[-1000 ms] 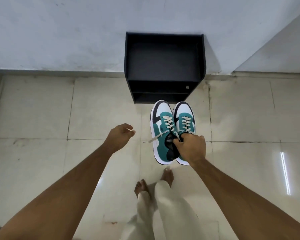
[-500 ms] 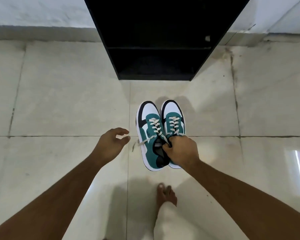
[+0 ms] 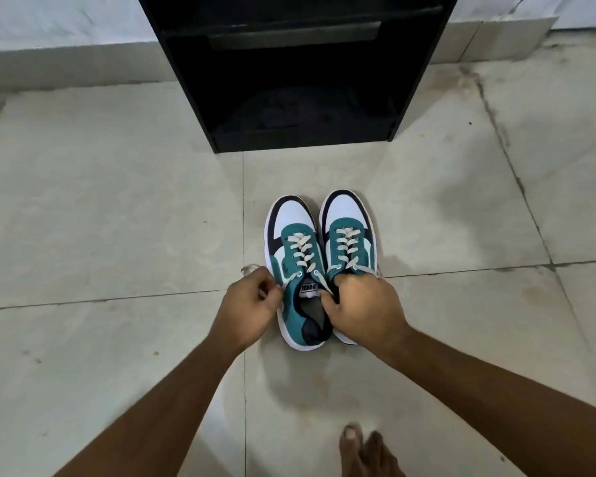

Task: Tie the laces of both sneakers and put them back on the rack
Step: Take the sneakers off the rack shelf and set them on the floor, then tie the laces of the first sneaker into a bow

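Two teal, white and black sneakers stand side by side on the tiled floor, toes toward the rack. The left sneaker (image 3: 296,266) has loose cream laces. My left hand (image 3: 250,308) pinches one lace end at that shoe's left side. My right hand (image 3: 362,308) grips both sneakers at their collars and covers the heel of the right sneaker (image 3: 348,232). The black shoe rack (image 3: 300,74) stands just beyond the toes, against the wall, its lower shelf dark.
Pale floor tiles with grout lines (image 3: 100,215) spread on all sides. A tiled skirting and white wall (image 3: 55,46) run behind the rack. My bare foot (image 3: 362,452) shows at the bottom right.
The sneakers have come down from mid-air onto the floor, closer to the rack. My left hand has moved in and closed on a lace. The view has dropped lower.
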